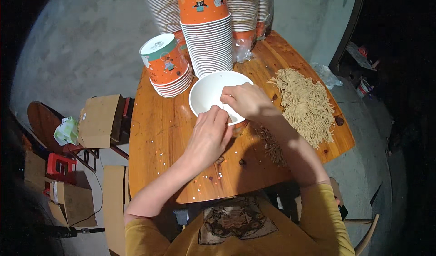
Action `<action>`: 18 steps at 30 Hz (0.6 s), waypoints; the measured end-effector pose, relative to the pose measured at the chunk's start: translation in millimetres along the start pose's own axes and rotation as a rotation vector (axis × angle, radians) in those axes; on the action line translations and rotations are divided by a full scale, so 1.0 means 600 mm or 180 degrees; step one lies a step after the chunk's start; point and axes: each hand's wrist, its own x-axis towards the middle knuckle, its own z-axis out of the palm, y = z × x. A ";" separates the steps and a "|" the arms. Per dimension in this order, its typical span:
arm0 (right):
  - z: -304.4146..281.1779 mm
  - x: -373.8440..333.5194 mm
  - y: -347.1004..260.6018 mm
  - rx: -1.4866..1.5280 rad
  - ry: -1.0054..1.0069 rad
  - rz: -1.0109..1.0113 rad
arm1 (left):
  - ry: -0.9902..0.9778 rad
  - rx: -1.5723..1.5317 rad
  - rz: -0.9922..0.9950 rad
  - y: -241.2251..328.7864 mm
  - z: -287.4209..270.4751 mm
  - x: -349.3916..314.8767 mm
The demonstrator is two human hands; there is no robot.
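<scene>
A white-lined paper bucket [204, 90] stands with its mouth up near the middle of the wooden table, a bit of orange outer wall showing at its near side. My left hand [210, 131] is at the bucket's near rim, its fingers curled and pinched. Just beyond it, my right hand [245, 99] is closed over the right part of the mouth. The fingertips of both hands almost meet. What they pinch is too small to make out. By my right forearm lies a big bundle of tan cords [302, 106]; some darker cord ends [272, 149] show in the forearm's shadow.
Behind the bucket rises a tall stack of orange paper buckets [206, 42], upside down. A shorter stack [165, 67] stands to its left. Bagged stacks [243, 11] fill the table's far edge. Small white bits dot the table [152, 165]. Cardboard boxes [97, 122] and a red stool [61, 167] stand left.
</scene>
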 end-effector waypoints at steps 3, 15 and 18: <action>-0.002 -0.001 -0.003 -0.0102 -0.0011 0.0166 | -0.0180 -0.0048 -0.0036 -0.002 -0.004 0.006; -0.003 0.014 0.030 0.0849 -0.0043 0.0229 | -0.0985 0.0014 0.0547 -0.024 -0.067 0.023; -0.039 0.008 0.054 0.3408 -0.0153 0.0304 | -0.0925 0.0470 0.0717 -0.040 -0.092 0.024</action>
